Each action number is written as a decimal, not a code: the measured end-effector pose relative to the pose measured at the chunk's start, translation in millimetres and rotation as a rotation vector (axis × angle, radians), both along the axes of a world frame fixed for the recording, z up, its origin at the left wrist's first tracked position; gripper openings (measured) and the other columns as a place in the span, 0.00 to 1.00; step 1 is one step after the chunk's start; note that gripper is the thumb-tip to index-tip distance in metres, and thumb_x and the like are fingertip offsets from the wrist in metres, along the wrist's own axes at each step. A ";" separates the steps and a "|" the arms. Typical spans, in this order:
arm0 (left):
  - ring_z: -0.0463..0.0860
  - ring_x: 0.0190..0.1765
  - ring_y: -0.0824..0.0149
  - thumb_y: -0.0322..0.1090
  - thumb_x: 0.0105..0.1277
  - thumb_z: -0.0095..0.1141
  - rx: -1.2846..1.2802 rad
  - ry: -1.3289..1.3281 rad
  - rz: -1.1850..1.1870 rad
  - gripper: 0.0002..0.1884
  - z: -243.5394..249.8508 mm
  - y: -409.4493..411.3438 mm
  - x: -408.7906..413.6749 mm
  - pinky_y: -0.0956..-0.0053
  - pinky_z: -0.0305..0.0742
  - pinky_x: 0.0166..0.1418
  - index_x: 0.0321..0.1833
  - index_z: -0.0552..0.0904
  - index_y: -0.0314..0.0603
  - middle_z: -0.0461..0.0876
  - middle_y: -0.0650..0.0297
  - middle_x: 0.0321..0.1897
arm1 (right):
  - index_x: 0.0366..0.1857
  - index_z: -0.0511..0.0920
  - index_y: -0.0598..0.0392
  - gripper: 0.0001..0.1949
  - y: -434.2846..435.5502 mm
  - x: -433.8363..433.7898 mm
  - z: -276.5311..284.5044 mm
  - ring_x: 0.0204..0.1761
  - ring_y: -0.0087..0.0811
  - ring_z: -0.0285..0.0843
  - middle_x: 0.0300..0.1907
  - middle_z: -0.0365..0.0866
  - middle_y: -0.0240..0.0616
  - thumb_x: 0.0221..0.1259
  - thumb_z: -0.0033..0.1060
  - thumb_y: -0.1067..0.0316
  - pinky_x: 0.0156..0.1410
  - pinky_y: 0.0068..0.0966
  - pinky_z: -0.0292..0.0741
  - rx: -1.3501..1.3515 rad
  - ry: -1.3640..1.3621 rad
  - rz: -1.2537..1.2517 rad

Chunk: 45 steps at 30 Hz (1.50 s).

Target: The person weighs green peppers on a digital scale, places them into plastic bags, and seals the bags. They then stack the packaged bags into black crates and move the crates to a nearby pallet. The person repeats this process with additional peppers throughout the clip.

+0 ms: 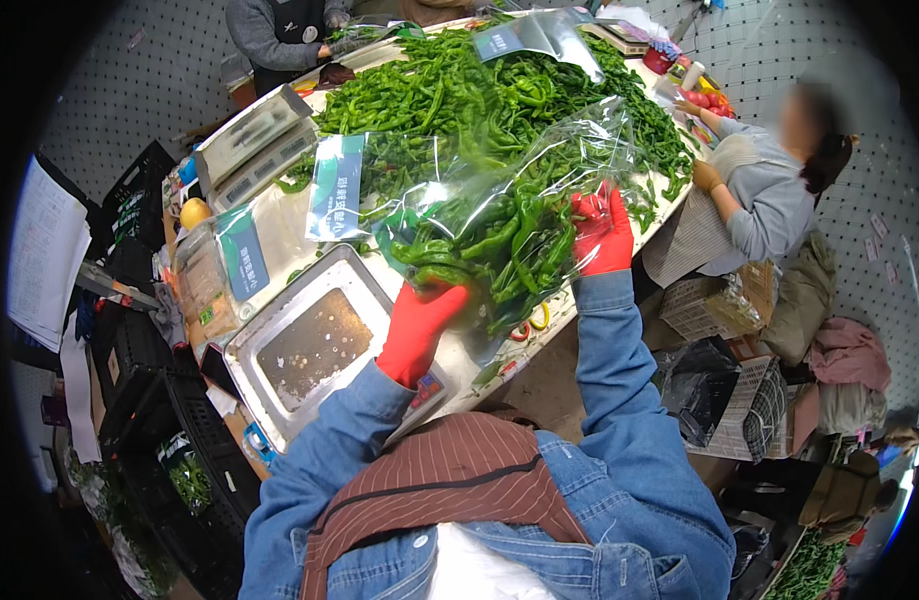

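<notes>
A clear plastic bag of long green peppers (504,240) is held up between my two red-gloved hands. My left hand (420,322) grips its lower left side, thumb and fingers against the film. Around the bag's right side closes my right hand (603,229). Beyond the bag, a large heap of loose green peppers (429,82) covers much of the table. A steel tray (238,349) rests on a scale, just left of my left hand. Flat printed plastic bags (338,187) lie to the left of the held bag.
A second metal-topped scale (253,139) stands at the back left, near a yellow fruit (195,213). Black crates (197,420) stand at left. One person (767,180) works at the right table edge, another (279,37) at the far left. Scissors (540,316) lie by the near edge.
</notes>
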State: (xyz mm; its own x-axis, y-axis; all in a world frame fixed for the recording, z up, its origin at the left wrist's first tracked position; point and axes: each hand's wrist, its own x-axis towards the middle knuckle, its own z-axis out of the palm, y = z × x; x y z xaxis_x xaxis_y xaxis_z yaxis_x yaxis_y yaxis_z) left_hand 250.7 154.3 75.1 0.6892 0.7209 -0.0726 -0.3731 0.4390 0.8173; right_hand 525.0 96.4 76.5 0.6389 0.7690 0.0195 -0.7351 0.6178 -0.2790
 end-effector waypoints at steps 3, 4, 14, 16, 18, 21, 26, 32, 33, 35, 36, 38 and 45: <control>0.80 0.43 0.67 0.34 0.65 0.60 0.041 0.036 0.003 0.16 -3.5 -1.5 -1.2 0.71 0.76 0.49 0.53 0.76 0.37 0.81 0.62 0.42 | 0.44 0.77 0.60 0.11 -1.4 0.8 -11.5 0.25 0.29 0.67 0.25 0.71 0.34 0.69 0.54 0.63 0.52 0.38 0.79 0.015 0.032 -0.008; 0.80 0.43 0.67 0.37 0.67 0.59 0.002 0.040 -0.004 0.17 -3.1 -1.5 -0.7 0.71 0.75 0.48 0.54 0.76 0.37 0.81 0.62 0.42 | 0.45 0.77 0.60 0.12 -2.3 -0.3 -12.8 0.25 0.28 0.68 0.25 0.72 0.34 0.69 0.53 0.62 0.52 0.37 0.78 -0.039 0.038 -0.047; 0.76 0.55 0.55 0.59 0.71 0.45 -0.398 -0.029 -0.167 0.30 3.3 3.5 -0.8 0.53 0.74 0.58 0.65 0.68 0.43 0.73 0.53 0.58 | 0.44 0.75 0.60 0.14 -10.2 2.2 -28.1 0.24 0.27 0.70 0.27 0.73 0.33 0.70 0.50 0.58 0.54 0.36 0.77 -0.115 0.071 -0.053; 0.76 0.56 0.54 0.59 0.72 0.44 -0.410 -0.016 -0.183 0.30 1.3 5.1 -2.3 0.51 0.74 0.58 0.66 0.67 0.44 0.73 0.52 0.59 | 0.43 0.76 0.60 0.14 -9.0 -3.3 -26.2 0.25 0.29 0.71 0.26 0.73 0.34 0.69 0.51 0.58 0.56 0.38 0.76 -0.185 0.035 -0.110; 0.76 0.57 0.59 0.63 0.71 0.42 -0.390 0.003 -0.209 0.31 -1.5 7.2 -2.6 0.56 0.71 0.60 0.66 0.68 0.46 0.75 0.59 0.58 | 0.43 0.76 0.60 0.14 -8.7 -2.8 -26.5 0.25 0.29 0.72 0.26 0.74 0.34 0.69 0.53 0.58 0.56 0.39 0.77 -0.153 0.034 -0.103; 0.76 0.59 0.60 0.65 0.70 0.42 -0.202 0.055 -0.168 0.33 -16.2 9.2 -2.6 0.56 0.70 0.62 0.65 0.68 0.47 0.77 0.61 0.58 | 0.45 0.77 0.59 0.15 -9.6 1.2 -33.8 0.30 0.36 0.77 0.26 0.77 0.35 0.67 0.55 0.57 0.53 0.40 0.77 -0.092 0.032 -0.042; 0.76 0.59 0.59 0.65 0.69 0.43 -0.135 0.009 -0.169 0.33 -36.3 15.5 -3.8 0.55 0.71 0.62 0.65 0.68 0.46 0.75 0.59 0.59 | 0.48 0.77 0.57 0.16 -11.0 1.6 -31.9 0.36 0.45 0.81 0.28 0.80 0.35 0.67 0.56 0.56 0.51 0.41 0.77 -0.050 -0.019 0.011; 0.74 0.58 0.61 0.63 0.67 0.49 -0.451 -0.142 -0.186 0.31 -28.0 18.2 -9.2 0.60 0.71 0.60 0.62 0.70 0.47 0.75 0.61 0.57 | 0.47 0.76 0.52 0.15 -10.0 -22.8 -3.0 0.37 0.41 0.80 0.29 0.78 0.34 0.66 0.57 0.54 0.44 0.37 0.73 -0.136 -0.074 0.017; 0.74 0.60 0.60 0.64 0.67 0.49 -0.443 -0.144 -0.185 0.32 -28.4 17.7 -9.5 0.60 0.71 0.61 0.63 0.70 0.46 0.74 0.61 0.58 | 0.47 0.76 0.50 0.14 -11.2 -24.6 -0.1 0.37 0.40 0.81 0.30 0.78 0.33 0.66 0.57 0.54 0.41 0.34 0.72 -0.089 -0.106 0.063; 0.72 0.64 0.58 0.63 0.66 0.51 -0.468 -0.148 -0.159 0.34 -25.5 12.3 -11.9 0.60 0.68 0.65 0.66 0.68 0.47 0.72 0.60 0.62 | 0.46 0.77 0.52 0.15 -13.6 -32.5 7.0 0.36 0.40 0.80 0.29 0.78 0.34 0.65 0.58 0.53 0.42 0.37 0.74 -0.078 -0.143 0.078; 0.71 0.64 0.58 0.62 0.66 0.51 -0.456 -0.153 -0.155 0.34 -26.8 11.4 -12.8 0.60 0.67 0.66 0.67 0.67 0.47 0.72 0.60 0.63 | 0.45 0.77 0.53 0.14 -14.8 -42.7 18.0 0.34 0.38 0.80 0.28 0.78 0.35 0.66 0.58 0.54 0.44 0.38 0.76 -0.139 -0.171 0.035; 0.72 0.63 0.58 0.57 0.68 0.52 -0.509 -0.209 -0.180 0.32 -23.4 8.9 -14.3 0.62 0.69 0.65 0.70 0.65 0.48 0.72 0.60 0.62 | 0.41 0.79 0.55 0.12 -17.6 -55.0 35.2 0.32 0.36 0.79 0.28 0.77 0.36 0.66 0.58 0.56 0.44 0.38 0.78 -0.202 -0.178 -0.021; 0.74 0.62 0.54 0.48 0.73 0.46 -0.505 -0.260 -0.167 0.24 -30.7 12.5 -25.9 0.56 0.71 0.64 0.66 0.70 0.44 0.75 0.57 0.61 | 0.42 0.80 0.57 0.13 -9.5 -74.9 44.0 0.31 0.33 0.80 0.26 0.79 0.33 0.69 0.53 0.58 0.46 0.35 0.80 -0.132 -0.093 -0.027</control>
State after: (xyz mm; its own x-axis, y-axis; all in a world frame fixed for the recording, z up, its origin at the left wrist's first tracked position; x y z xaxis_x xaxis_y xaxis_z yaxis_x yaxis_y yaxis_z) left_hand 224.8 166.9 44.4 0.8317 0.5211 -0.1916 -0.4255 0.8199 0.3831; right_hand 450.1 86.9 120.5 0.6595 0.7514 -0.0212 -0.6862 0.5903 -0.4251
